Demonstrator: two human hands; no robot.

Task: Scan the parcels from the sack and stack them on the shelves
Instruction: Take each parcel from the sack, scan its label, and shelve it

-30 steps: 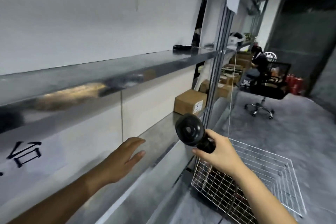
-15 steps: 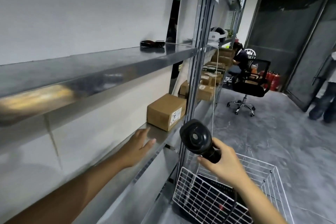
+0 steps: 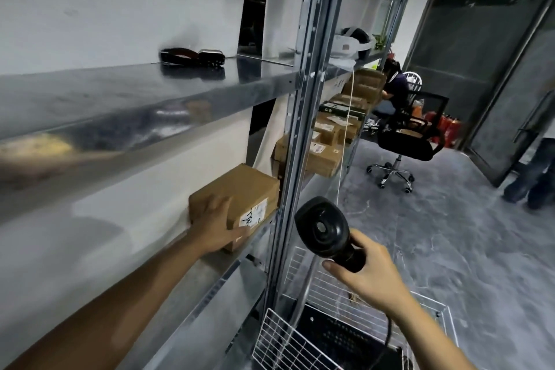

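a shelved parcel (image 3: 240, 189) is gripped by the left hand (image 3: 214, 227), apparently for positioning, the scanner (image 3: 321, 228) clasped aside in the right hand (image 3: 371, 275).

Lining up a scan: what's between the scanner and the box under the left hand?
In the head view, the rack's upright metal post stands between the scanner and the cardboard box.

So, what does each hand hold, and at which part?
The right hand grips the black scanner by its handle. The left hand holds the cardboard box at its near end, fingers on top, thumb on the labelled side.
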